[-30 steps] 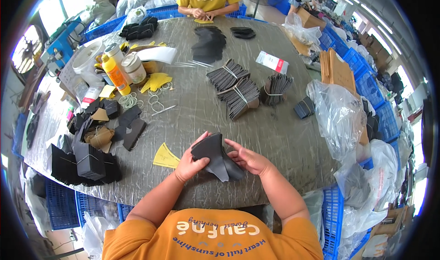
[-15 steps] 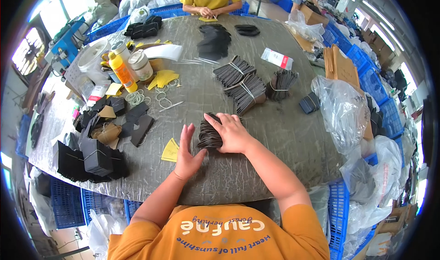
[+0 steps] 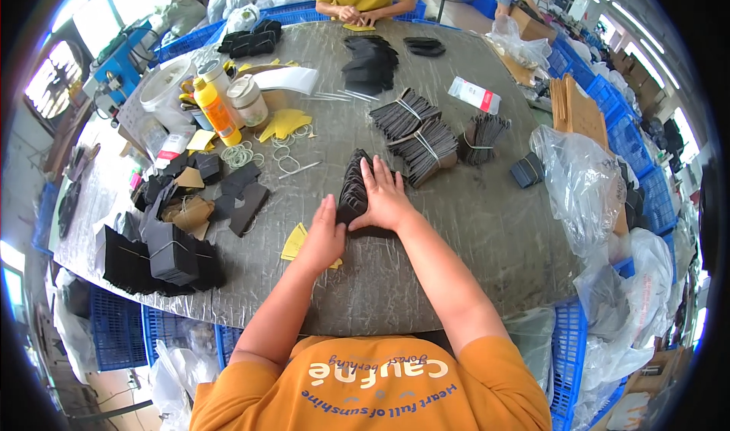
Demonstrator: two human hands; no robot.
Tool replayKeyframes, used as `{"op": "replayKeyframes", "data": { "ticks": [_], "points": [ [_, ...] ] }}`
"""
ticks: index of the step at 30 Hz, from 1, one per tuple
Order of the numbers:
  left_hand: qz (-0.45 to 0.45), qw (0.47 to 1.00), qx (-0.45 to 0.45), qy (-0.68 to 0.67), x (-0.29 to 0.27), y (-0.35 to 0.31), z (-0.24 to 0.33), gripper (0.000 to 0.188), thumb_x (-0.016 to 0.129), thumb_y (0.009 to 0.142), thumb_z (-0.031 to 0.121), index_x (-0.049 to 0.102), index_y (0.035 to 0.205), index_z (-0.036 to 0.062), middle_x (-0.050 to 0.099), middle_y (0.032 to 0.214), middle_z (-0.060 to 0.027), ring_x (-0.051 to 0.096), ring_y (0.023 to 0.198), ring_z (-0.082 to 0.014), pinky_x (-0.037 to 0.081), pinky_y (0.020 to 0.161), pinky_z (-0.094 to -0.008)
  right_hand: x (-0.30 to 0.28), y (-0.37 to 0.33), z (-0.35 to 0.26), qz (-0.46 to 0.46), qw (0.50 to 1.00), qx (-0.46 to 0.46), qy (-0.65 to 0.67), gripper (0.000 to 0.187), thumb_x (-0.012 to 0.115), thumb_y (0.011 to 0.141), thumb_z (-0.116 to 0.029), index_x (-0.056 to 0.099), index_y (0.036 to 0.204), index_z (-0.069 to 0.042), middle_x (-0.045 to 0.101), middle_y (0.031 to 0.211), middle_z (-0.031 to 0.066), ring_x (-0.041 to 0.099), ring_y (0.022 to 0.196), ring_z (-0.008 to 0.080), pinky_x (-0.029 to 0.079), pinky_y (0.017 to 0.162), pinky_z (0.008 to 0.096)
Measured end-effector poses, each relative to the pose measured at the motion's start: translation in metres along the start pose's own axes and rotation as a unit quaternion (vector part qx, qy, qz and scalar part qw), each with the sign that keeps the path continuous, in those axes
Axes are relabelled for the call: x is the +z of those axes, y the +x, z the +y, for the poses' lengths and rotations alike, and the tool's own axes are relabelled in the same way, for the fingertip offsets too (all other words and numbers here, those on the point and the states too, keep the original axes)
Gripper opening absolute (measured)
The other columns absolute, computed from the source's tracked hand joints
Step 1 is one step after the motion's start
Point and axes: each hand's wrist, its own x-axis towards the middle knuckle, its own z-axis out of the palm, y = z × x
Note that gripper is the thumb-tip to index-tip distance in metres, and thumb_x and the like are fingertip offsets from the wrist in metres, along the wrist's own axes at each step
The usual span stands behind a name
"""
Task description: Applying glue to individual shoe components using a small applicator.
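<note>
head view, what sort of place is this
Probably a workshop or small factory: banded bundles of dark pieces lie on a large table, with blue plastic crates around it.

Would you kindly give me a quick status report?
Right hand spread on dark stack. Left hand beside it. Yellow piece partly hidden by left hand.
</note>
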Motion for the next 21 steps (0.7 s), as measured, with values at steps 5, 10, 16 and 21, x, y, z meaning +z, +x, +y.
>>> {"op": "replayKeyframes", "data": {
  "ticks": [5, 10, 16, 21],
  "points": [
    [0.043, 0.974, -0.036, 0.22, -0.06, -0.022, -0.007, 0.064, 0.08, 0.074, 0.02, 0.055, 0.129, -0.003, 0.058, 0.124, -0.021, 0.051, 0.117, -0.0407, 0.044, 0.101, -0.0451, 0.016, -0.04, -0.018, -0.001, 0.997, 0.014, -0.07, 0.146, 0.084, 0.051, -0.068, 0.007, 0.157, -0.003, 0.005, 0.161, 0.0283, 0.006, 0.151, 0.0409, 0.01, 0.117, 0.0629],
    [-0.07, 0.969, -0.163, 0.174, -0.069, -0.054, -0.004, 0.068, 0.086, 0.065, 0.024, 0.061, 0.125, 0.0049, 0.06, 0.12, -0.021, 0.056, 0.114, -0.0397, 0.047, 0.096, -0.0466, 0.021, -0.047, -0.028, 0.002, 0.997, 0.012, -0.075, 0.143, 0.079, 0.056, -0.073, 0.008, 0.155, 0.002, 0.002, 0.161, 0.0297, 0.001, 0.151, 0.0426, 0.004, 0.118, 0.0624],
    [-0.12, 0.961, -0.245, -0.033, -0.094, -0.062, -0.033, 0.033, 0.082, 0.075, 0.013, 0.062, 0.1, 0.0021, 0.067, 0.088, -0.0084, 0.065, 0.084, -0.021, 0.052, 0.078, -0.0305, 0.011, -0.032, -0.028, 0.173, 0.98, -0.096, -0.016, 0.099, 0.071, 0.075, -0.062, 0.038, 0.145, -0.001, 0.025, 0.155, 0.0284, 0.018, 0.146, 0.0463, 0.015, 0.114, 0.0647],
    [-0.01, 0.811, -0.138, -0.569, -0.099, -0.075, -0.097, 0.016, 0.071, 0.085, -0.002, 0.063, 0.097, 0.005, 0.069, 0.092, -0.0013, 0.065, 0.083, -0.0118, 0.051, 0.078, -0.025, 0.001, 0.072, -0.069, 0.11, 0.973, -0.201, 0.004, 0.012, 0.061, 0.084, -0.01, 0.066, 0.094, -0.006, 0.069, 0.104, 0.0094, 0.058, 0.108, 0.0297, 0.046, 0.091, 0.0426]
  ]
}}
